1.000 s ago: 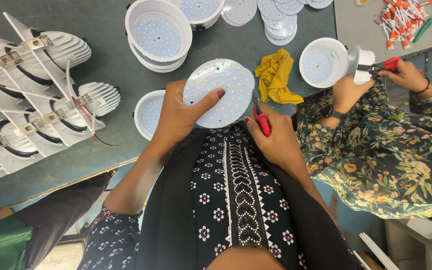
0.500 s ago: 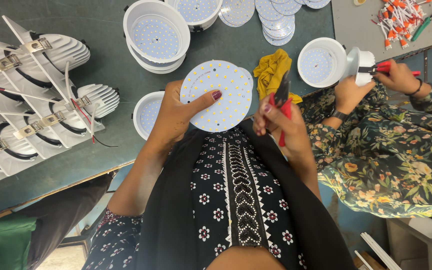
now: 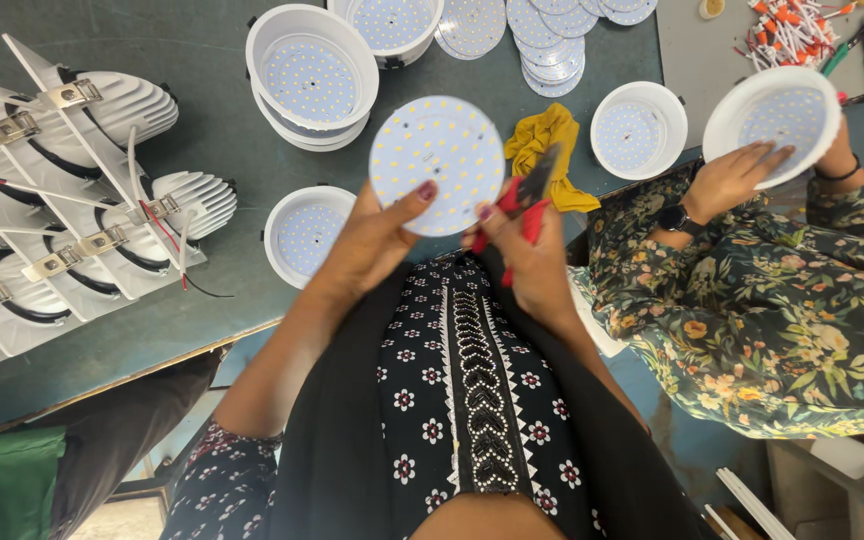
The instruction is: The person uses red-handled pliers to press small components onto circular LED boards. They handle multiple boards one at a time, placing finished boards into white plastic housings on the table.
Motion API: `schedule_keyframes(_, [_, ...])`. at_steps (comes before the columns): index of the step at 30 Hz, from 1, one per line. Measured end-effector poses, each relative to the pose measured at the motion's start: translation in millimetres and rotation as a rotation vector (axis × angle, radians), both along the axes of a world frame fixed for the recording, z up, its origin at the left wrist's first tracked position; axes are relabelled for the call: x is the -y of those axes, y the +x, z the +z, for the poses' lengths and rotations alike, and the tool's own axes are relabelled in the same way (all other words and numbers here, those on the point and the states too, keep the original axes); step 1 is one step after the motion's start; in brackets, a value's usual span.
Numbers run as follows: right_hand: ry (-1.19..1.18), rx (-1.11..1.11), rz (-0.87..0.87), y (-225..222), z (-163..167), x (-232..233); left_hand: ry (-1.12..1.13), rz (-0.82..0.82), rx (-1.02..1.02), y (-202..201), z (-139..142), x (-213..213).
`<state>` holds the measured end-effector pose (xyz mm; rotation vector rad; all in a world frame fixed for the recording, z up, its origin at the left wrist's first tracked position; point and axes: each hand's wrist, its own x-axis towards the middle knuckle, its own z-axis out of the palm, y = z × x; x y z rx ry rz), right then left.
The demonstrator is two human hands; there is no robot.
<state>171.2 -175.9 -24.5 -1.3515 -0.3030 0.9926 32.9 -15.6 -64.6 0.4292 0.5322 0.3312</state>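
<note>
Hands come first, close over the lap. The left hand [image 3: 377, 240] is closed in a pinch on the lower rim of a round white disc [image 3: 437, 160] studded with small yellow dots, thumb on the face, holding it tilted up above the near edge of the bench [image 3: 192, 60]. The right hand [image 3: 532, 255] is clenched on red-handled pliers [image 3: 520, 200], their dark tip touching the disc's right edge. The disc looks thin, light and stiff, probably easy to scratch or crack at the dots, so I would say the bare rim is the place to hold it.

Beyond, a yellow cloth [image 3: 550, 150] lies just beside the disc. Farther back stand white lamp cups [image 3: 310, 75] and a stack of spare discs [image 3: 552, 40]. At right, a co-worker's hand [image 3: 732, 178] steadies another cup [image 3: 774, 112].
</note>
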Motion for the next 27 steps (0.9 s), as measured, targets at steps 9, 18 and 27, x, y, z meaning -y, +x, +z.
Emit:
schedule_keyframes(9, [-0.122, 0.065, 0.457, 1, 5, 7, 0.375, -0.083, -0.073, -23, 20, -21])
schedule_keyframes(18, [-0.117, -0.026, 0.55, 5, 12, 16, 0.494, -0.176, -0.158, -25, 41, -23])
schedule_keyframes(27, [-0.115, 0.06, 0.568, 5, 13, 19, 0.505, -0.178, -0.167, -25, 45, -23])
